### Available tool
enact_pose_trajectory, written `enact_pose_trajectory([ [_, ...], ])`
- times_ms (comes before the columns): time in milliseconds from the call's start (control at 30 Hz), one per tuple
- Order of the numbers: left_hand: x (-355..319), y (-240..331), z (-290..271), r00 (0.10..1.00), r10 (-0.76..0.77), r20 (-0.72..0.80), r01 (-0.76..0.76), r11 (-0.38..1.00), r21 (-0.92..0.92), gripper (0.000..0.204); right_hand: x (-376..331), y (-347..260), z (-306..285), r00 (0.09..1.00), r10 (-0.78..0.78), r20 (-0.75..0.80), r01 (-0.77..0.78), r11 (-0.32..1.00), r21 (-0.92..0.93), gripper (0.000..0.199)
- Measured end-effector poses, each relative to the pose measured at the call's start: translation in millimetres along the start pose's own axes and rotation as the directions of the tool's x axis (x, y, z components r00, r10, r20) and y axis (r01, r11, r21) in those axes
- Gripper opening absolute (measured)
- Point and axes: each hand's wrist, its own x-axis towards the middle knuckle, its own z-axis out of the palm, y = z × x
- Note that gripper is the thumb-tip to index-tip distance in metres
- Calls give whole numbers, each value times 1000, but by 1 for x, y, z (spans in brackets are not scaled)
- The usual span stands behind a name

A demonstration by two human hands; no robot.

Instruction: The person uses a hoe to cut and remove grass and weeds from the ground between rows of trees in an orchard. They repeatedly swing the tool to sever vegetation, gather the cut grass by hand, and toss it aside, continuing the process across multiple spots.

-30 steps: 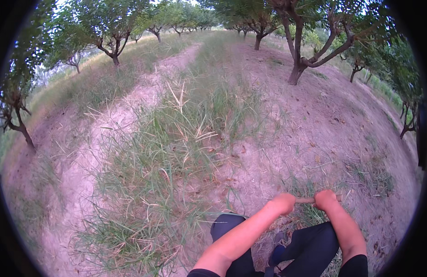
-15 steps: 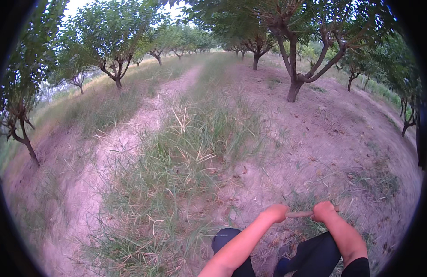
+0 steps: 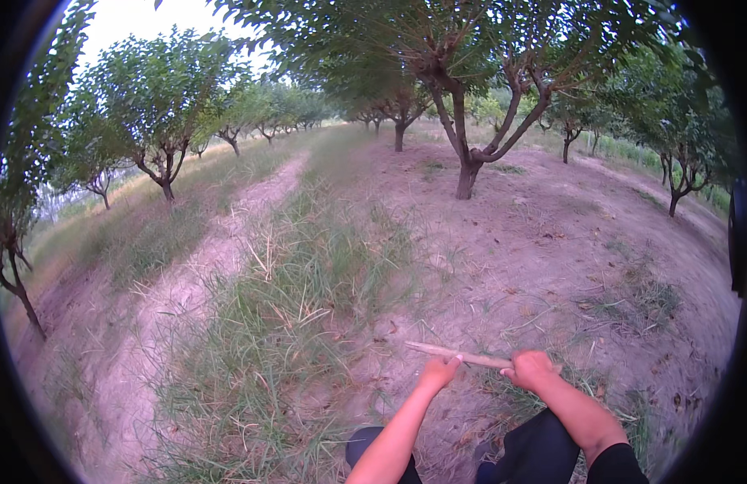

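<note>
A pale wooden stick (image 3: 485, 360) lies crosswise in front of my knees, tilted slightly, its left end higher. My right hand (image 3: 533, 370) is closed round it near its right end, and a short bit shows beyond the fist. At the stick's underside, my left hand (image 3: 438, 374) is closed, with its thumb against the wood; its other fingers are mostly hidden. The stick's free left end reaches well past that hand. Below the stick are bare soil and a patch of cut or flattened grass (image 3: 587, 387).
Tall green grass (image 3: 268, 339) with dry stalks grows to my left, beside a bare dirt path (image 3: 188, 282). A forked tree (image 3: 468, 173) stands ahead on dusty ground. Rows of trees line both sides. My dark-trousered knees (image 3: 539, 448) are bent close below my hands.
The stick has tilted, and its left end now sticks out past my left hand, where earlier that fist covered the end. The whole view has shifted, with the trees lower and further left.
</note>
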Motion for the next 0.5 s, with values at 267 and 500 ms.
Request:
enact_pose_trajectory([
  [267,-20,21,-28,990,-54,-131,-112,266,-958,35,-3,-20,-15,960,-84,-269,120,985,122,43],
  [500,-2,-1,-14,966,-260,-17,25,158,-987,30,-5,-26,-16,887,-242,-394,267,964,10,36],
])
